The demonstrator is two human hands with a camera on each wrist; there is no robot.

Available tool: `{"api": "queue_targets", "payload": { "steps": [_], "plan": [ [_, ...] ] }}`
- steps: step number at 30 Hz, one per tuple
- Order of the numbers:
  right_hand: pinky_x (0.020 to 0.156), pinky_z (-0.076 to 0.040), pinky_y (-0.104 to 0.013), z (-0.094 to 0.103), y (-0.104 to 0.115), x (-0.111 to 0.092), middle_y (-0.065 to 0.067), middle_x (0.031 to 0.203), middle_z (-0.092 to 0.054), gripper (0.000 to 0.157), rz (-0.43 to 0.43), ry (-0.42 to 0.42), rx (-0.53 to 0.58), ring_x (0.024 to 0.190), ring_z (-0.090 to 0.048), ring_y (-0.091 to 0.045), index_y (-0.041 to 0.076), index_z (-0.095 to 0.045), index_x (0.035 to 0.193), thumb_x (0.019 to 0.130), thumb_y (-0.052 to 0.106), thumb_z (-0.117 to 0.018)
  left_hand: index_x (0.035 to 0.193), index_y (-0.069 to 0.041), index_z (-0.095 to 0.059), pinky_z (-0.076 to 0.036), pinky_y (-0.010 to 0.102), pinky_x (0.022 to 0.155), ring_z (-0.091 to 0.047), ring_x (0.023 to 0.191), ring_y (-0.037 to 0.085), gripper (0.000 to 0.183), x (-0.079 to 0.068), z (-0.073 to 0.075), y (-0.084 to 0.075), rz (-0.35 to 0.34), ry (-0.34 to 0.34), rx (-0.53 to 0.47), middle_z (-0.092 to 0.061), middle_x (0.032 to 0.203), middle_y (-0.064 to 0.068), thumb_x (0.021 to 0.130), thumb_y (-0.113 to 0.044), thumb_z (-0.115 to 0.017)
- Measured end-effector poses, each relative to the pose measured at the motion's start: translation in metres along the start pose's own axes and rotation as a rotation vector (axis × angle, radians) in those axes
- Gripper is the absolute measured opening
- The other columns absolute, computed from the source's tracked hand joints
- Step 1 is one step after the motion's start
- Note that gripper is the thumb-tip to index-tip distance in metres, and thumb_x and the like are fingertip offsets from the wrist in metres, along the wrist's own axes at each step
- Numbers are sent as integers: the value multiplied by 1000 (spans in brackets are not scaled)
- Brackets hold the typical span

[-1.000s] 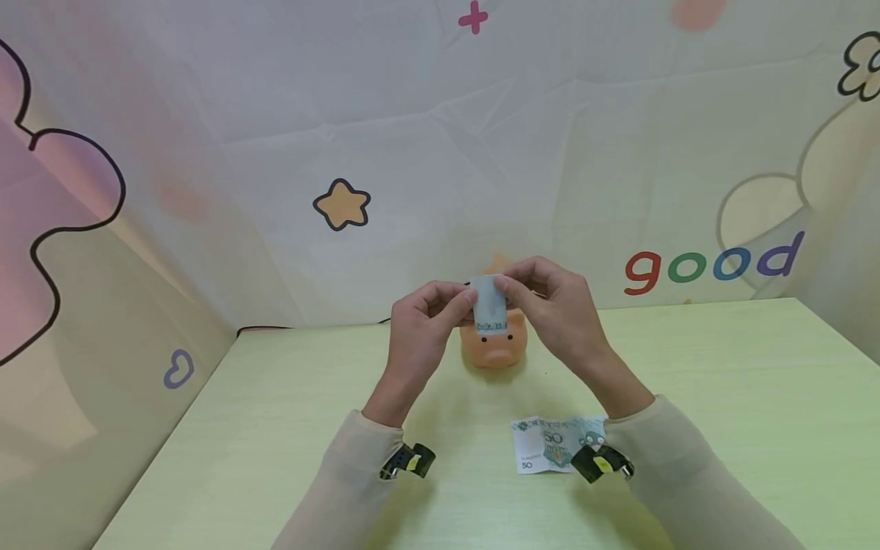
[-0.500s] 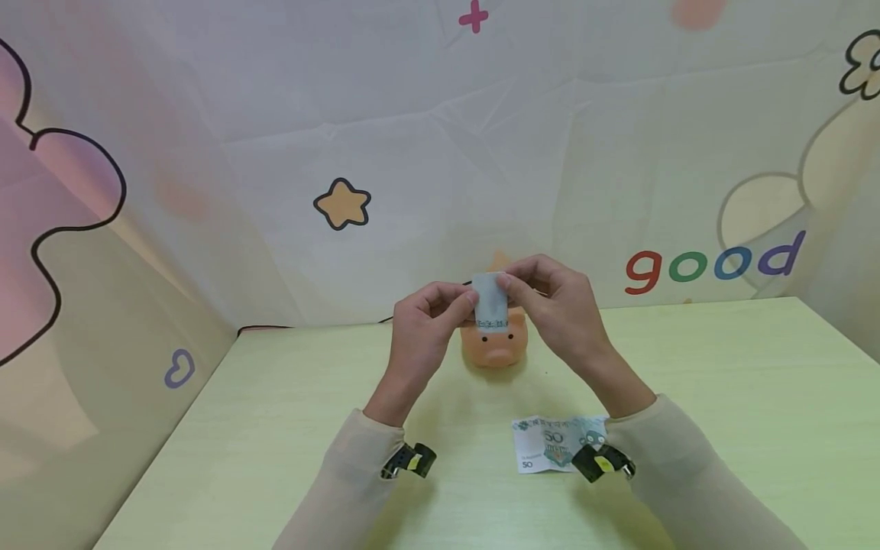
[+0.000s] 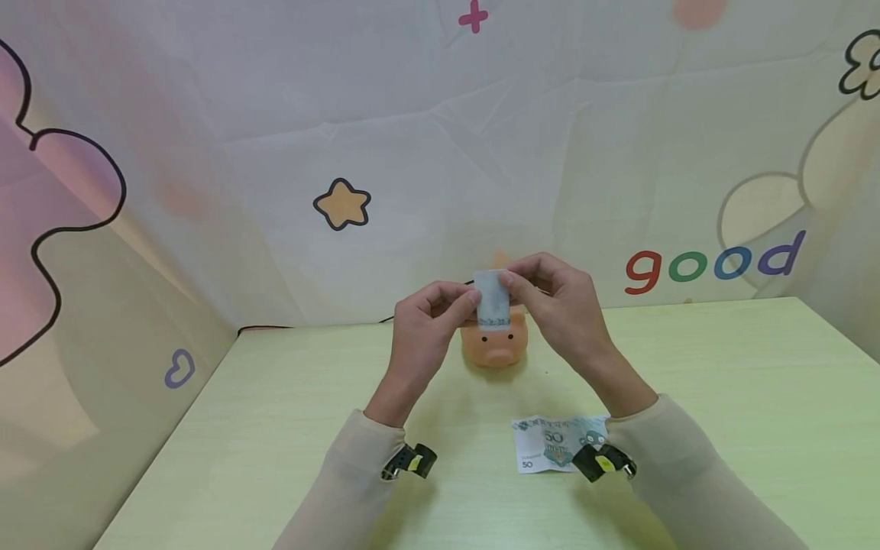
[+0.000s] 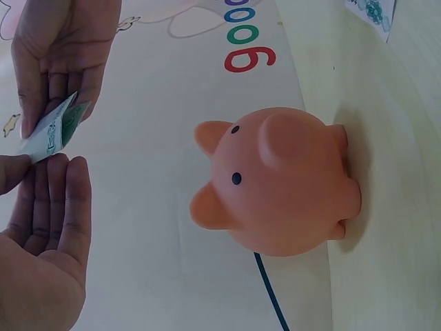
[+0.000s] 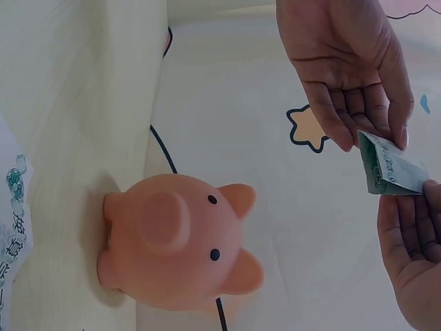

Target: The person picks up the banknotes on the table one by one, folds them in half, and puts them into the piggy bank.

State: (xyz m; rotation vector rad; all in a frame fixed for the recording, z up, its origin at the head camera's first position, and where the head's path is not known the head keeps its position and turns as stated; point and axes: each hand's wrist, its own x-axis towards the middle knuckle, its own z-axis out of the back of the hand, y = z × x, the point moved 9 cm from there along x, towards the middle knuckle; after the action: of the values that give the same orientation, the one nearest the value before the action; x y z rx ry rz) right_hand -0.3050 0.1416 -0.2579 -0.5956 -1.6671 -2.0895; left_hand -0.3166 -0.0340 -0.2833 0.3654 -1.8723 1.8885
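Between both hands a folded banknote (image 3: 493, 300) is held up in the air, its fold gaping a little at the lower end in the wrist views. My left hand (image 3: 428, 332) pinches its left edge between thumb and fingers. On the opposite edge, near the top, my right hand (image 3: 560, 313) pinches it the same way. Behind the note on the table stands an orange piggy bank (image 3: 495, 347), whose top is partly hidden by the note and hands in the head view. The left wrist view shows the whole piggy bank (image 4: 282, 183), apart from both hands.
A creased 50 banknote (image 3: 550, 447) lies flat on the light green table (image 3: 289, 443), partly covered by the right wrist strap (image 3: 603, 463). A printed cloth backdrop (image 3: 412, 153) rises behind the table. A dark cord-like line (image 4: 272, 293) shows behind the piggy bank.
The folded banknote and both hands have risen very slightly and drifted a touch to the right. Both hands keep their pinch; the piggy bank and the flat banknote stay put.
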Motion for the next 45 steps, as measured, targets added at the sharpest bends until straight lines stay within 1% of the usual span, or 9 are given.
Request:
{"api": "queue_targets", "payload": {
  "steps": [6,16,18,27,31,42,45],
  "plan": [
    [89,-60,-25,2,0,0,-17,103,-73,17,-4,-8,11,88,-73,-13,-6,-70,110,104,9,-71,111,6,-75,-64,30,80,-72,80,15,16,0,-2,1,14,9,-8,-74,97,12,101,-7,-73],
    [89,-60,-25,1,0,0,-17,104,-72,17,-12,-6,4,89,-72,-13,-6,-70,110,104,10,-71,109,6,-74,-64,30,79,-71,81,16,14,-1,-3,0,6,15,9,-73,97,11,103,-6,-70],
    [90,-60,-25,2,0,0,-17,104,-72,17,-12,-6,5,89,-72,-13,-6,-70,111,104,10,-71,109,6,-74,-64,31,79,-71,81,16,15,-1,-3,0,7,17,0,-73,97,11,103,-6,-70],
    [89,-60,-23,9,1,1,-16,106,-73,17,25,-33,-25,86,-74,-13,-6,-70,113,104,8,-70,110,8,-74,-65,34,82,-72,81,16,15,-1,-5,2,10,42,-38,-74,98,12,102,-4,-71],
    [87,-61,-24,10,1,2,-15,106,-73,16,32,-34,-21,85,-74,-14,-6,-69,114,104,7,-71,109,8,-74,-65,34,81,-72,81,16,15,-1,-6,2,9,46,-33,-75,96,11,101,-5,-71],
    [88,-60,-23,7,0,1,-15,107,-73,17,12,-23,-28,87,-74,-15,-6,-69,114,104,8,-70,104,7,-73,-65,35,80,-71,80,16,12,-1,-6,1,-1,54,10,-72,93,10,101,-5,-72],
    [88,-60,-23,8,1,1,-15,106,-73,17,16,-26,-28,87,-74,-15,-6,-70,114,104,8,-71,105,8,-73,-65,35,80,-71,80,16,13,-1,-7,1,-4,62,-6,-72,93,11,101,-5,-72]
  ]
}}
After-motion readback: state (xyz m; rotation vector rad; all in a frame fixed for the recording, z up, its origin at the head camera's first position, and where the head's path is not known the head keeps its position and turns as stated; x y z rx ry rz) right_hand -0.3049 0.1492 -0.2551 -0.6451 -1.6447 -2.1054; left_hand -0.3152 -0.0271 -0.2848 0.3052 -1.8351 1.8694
